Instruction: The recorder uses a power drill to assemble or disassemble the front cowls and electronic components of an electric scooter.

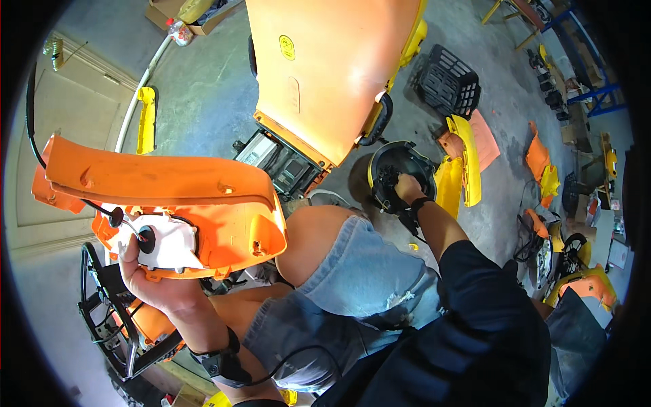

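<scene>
My left hand (pixel 159 285) is closed on the edge of a curved orange plastic panel (pixel 163 180), holding it up at the left. Set into the panel's back is a white lamp housing (pixel 173 241), with a round black rubber cap (pixel 146 239) beside my thumb. A black cable runs up from there. My right hand (pixel 407 188) reaches down into a black helmet-like bowl (pixel 424 159) on the floor. Small dark pieces (pixel 388 178) lie inside it, too small to name. The fingertips are hidden among them.
Ahead stands a large orange scooter body (pixel 319 68), with an open compartment of electrical parts (pixel 285 166) at its near end. A black plastic basket (pixel 447 81), yellow panels (pixel 468 159) and an orange panel (pixel 537 152) lie to the right. A black metal frame (pixel 129 353) stands at lower left.
</scene>
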Demonstrator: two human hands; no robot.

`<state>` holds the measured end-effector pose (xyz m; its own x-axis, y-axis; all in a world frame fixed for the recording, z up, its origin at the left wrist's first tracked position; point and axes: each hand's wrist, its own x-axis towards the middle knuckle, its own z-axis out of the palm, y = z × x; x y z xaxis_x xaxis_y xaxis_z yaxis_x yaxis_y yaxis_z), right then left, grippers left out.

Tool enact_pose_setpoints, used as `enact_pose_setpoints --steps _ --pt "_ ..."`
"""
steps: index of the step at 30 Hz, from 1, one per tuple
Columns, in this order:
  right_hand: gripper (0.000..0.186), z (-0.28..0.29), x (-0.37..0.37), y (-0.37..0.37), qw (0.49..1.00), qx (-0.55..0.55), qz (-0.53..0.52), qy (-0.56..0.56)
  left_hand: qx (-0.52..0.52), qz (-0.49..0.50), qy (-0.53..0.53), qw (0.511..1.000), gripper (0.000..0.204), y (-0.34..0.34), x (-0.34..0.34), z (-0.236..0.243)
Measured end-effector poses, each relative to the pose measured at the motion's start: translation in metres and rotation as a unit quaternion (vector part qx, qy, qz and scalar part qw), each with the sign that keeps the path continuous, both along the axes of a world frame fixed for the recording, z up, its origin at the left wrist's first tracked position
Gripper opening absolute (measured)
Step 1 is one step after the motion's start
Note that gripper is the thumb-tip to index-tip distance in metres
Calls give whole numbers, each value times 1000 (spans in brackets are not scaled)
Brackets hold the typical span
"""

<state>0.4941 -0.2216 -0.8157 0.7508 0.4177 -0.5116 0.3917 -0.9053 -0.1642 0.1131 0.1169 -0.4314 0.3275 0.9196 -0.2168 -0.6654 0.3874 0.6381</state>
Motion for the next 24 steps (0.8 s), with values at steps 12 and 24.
enact_pose_setpoints --steps 12,24 --pt "28 -13 3 14 997 -40 -48 35 9 5 51 999 20 -10 21 4" --pt "30 -4 29 -46 762 234 -431 423 -68 -37 -45 996 17 -4 19 6"
